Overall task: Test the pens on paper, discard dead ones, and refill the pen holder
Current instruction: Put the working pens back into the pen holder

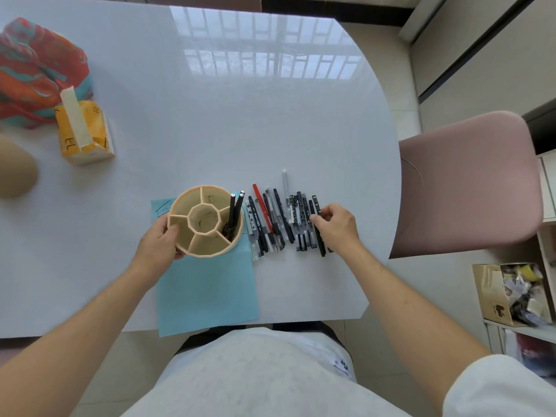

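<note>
Your left hand grips the round beige partitioned pen holder, standing on the light blue paper sheet at the white table's near edge. Beside it, your right hand pinches a black pen in the row of pens.

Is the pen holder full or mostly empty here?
Mostly empty: the pen holder has a few dark pens in one right-side compartment; the other compartments show bare walls.

left hand: fingers curled, gripping; right hand: fingertips pinching
</note>
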